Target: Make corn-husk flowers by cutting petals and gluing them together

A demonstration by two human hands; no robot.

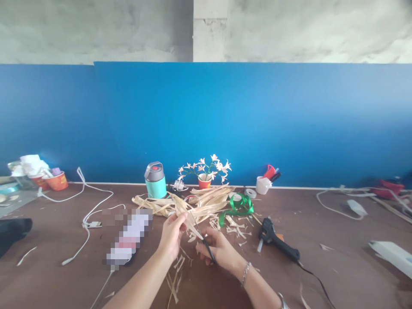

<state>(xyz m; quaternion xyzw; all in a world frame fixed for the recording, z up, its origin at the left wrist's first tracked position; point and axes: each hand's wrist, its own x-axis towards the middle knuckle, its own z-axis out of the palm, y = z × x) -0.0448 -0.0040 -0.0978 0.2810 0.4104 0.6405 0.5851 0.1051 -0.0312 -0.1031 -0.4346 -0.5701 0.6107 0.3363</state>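
My left hand (173,234) pinches a strip of dried corn husk (189,219) above the middle of the table. In my right hand (222,251) is a pair of scissors with black handles (208,249), its blades at the husk strip. How far the blades are apart, I cannot tell. A pile of dried husks (212,204) lies just beyond my hands, and cut husk scraps (175,274) are scattered below and to the right. Behind the pile stands a small red cup (204,183) holding pale flowers on green stems (214,165).
A black glue gun (277,240) with its cord lies right of my hands, near green ribbon (241,206). A turquoise flask (156,186) stands behind. At left lie a blurred-out phone (130,238) and white cables (90,208). A white cup (263,186) holds tools.
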